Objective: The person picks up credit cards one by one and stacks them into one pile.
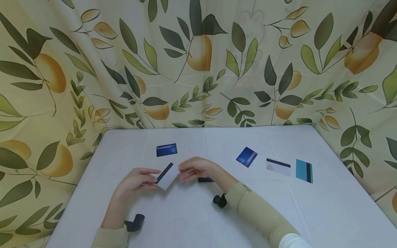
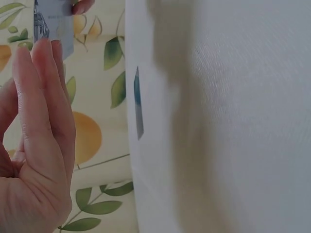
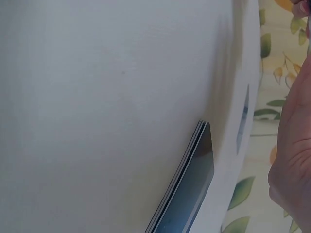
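Note:
A white magnetic-stripe card (image 1: 166, 178) with a black stripe is held tilted above the table between both hands. My left hand (image 1: 134, 182) pinches its left edge, by the stripe. At the opposite edge, the fingertips of my right hand (image 1: 200, 168) pinch the card. The left wrist view shows the card's other face (image 2: 56, 24), with a grey printed picture, beyond the left fingers (image 2: 36, 102). A stack of cards (image 3: 187, 179) lies on the table below my right hand, partly hidden by it in the head view.
A blue card (image 1: 166, 150) lies behind the hands. Off to the right are another blue card (image 1: 247, 157), a white card (image 1: 278, 167) and a teal card (image 1: 304, 171). The white-covered table (image 1: 186, 224) ends at a leaf-patterned curtain (image 1: 198, 86).

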A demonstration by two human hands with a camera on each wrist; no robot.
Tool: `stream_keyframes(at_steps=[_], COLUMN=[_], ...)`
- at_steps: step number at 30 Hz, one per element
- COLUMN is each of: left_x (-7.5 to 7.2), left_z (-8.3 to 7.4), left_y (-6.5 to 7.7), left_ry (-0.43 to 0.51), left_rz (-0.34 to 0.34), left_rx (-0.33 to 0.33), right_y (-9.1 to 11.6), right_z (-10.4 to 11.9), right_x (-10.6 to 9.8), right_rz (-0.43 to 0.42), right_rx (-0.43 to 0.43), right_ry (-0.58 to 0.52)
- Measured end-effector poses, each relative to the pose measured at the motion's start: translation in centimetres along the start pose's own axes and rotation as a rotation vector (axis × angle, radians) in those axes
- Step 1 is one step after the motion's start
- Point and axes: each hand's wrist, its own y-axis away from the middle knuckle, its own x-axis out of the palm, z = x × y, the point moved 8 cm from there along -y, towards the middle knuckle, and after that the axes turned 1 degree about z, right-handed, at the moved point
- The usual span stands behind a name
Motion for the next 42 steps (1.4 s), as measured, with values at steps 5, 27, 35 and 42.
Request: stream_keyframes(at_steps=[5, 27, 35, 42], left_x=[0.8, 2.1, 4.8, 7.1], left_z=[-0.3, 0.1, 0.3, -0.1], left_y=[0.1, -1.6, -1.8, -2.3], left_ry=[0.013, 0.196, 0.417, 0.441], left_rz=[0.04, -0.222, -0.32, -0.328], left_rx=[0.002, -0.019, 0.028, 0.059], right_y=[0.7, 2.8, 3.5, 4.7], right_z=[-0.2, -0.8, -0.9, -0.9], right_x=[-0.1, -3.0, -4.8, -6.0], right_rz=[0.008, -0.103, -0.176, -0.213], right_rx=[0.015, -0.008, -0.062, -0.115], right_ry=[0.006, -0.094, -0.198, -0.334])
